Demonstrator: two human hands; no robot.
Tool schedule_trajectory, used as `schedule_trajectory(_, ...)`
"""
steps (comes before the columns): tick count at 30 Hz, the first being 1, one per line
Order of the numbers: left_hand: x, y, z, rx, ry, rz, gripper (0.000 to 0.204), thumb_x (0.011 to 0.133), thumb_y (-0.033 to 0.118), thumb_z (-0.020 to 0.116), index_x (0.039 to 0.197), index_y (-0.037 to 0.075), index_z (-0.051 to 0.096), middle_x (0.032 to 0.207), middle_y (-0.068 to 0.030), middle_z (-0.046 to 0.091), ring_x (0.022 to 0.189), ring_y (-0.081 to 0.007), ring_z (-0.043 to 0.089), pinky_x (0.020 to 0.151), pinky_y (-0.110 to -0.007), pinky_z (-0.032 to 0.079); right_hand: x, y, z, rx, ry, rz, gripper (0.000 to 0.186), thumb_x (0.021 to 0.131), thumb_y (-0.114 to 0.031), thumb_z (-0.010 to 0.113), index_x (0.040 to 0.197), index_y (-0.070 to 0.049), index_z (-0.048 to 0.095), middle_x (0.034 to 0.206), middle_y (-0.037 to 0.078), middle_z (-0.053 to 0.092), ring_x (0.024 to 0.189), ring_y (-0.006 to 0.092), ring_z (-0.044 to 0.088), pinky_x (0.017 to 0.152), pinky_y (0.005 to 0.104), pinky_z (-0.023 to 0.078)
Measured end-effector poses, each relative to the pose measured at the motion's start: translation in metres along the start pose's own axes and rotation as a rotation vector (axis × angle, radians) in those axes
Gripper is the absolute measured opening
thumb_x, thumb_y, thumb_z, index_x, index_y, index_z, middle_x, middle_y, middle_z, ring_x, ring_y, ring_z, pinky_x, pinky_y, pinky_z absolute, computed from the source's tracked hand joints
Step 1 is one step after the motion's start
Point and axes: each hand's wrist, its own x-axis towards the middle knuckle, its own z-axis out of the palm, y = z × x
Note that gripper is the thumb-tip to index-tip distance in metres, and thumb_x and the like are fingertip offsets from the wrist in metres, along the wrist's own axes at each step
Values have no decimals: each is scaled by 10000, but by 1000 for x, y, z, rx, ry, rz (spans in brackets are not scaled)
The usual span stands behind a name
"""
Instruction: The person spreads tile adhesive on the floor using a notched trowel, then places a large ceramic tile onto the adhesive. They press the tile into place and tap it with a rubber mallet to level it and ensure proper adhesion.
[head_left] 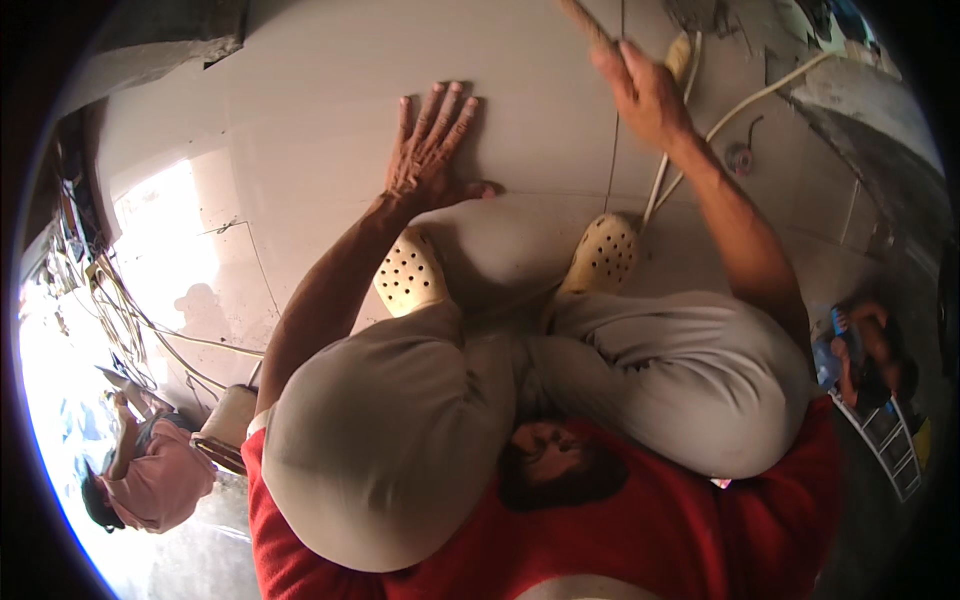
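My left hand [428, 160] lies flat on the pale floor tile [320, 130], palm down with its fingers spread. To the right, my right hand [648, 98] is closed around a brown wooden handle [588, 22], which runs up past the picture's top edge, so its far end is out of view. Close beside that hand is a tan, rounded piece [679, 57] that I cannot identify. Below my hands, my two cream clogs [605, 250] with round holes rest on the tiles.
A cream cable [770, 92] crosses the tiles at right, near a small round object [739, 158] with a dark tail. Tangled cables [125, 310] lie at left by a person in a pink shirt [165, 480]. At lower right are another person [875, 345] and a ladder [893, 445].
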Motion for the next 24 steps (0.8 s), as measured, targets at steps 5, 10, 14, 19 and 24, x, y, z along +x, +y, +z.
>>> schedule_trajectory(5, 2, 1, -3, -14, 15, 29, 1369, 623, 848, 759, 1664, 118, 253, 1730, -173, 222, 1606, -393, 166, 1254, -702, 101, 28, -5, -7, -112, 269, -115, 307, 1115, -276, 509, 1004, -2, 591, 772, 170, 696, 638, 344, 675, 579, 406, 527)
schedule_trajectory(10, 4, 2, -13, -22, -58, -3, 1375, 612, 833, 779, 1660, 110, 260, 1730, -172, 222, 1607, -394, 161, 1267, -678, 100, 48, -1, 17, -25, -69, 316, 314, 1101, -299, 505, 959, -19, 513, 647, 180, 580, 589, 376, 633, 538, 479, 484)
schedule_trajectory(14, 4, 5, -16, 14, -65, -5, 1392, 609, 847, 770, 1661, 96, 255, 1734, -171, 207, 1613, -386, 140, 1275, -665, 93, 73, -4, 27, 151, 184, 226, 281, 1090, -289, 526, 1004, -21, 514, 608, 181, 549, 587, 403, 632, 506, 474, 490)
schedule_trajectory(19, 5, 5, -15, 50, -118, -33, 1414, 596, 877, 749, 1657, 81, 257, 1737, -170, 194, 1616, -381, 123, 1278, -661, 93, 93, -13, 39, 63, 246, 107, 312, 1094, -303, 564, 975, -19, 515, 606, 150, 544, 515, 350, 596, 476, 431, 450)
schedule_trajectory(24, 6, 5, -18, 59, -118, -16, 1434, 600, 873, 756, 1670, 86, 213, 1745, -166, 161, 1624, -362, 90, 1287, -649, 63, 117, -3, 38, 155, 162, 223, 358, 1104, -325, 534, 938, -8, 507, 624, 178, 562, 515, 359, 594, 485, 457, 454)
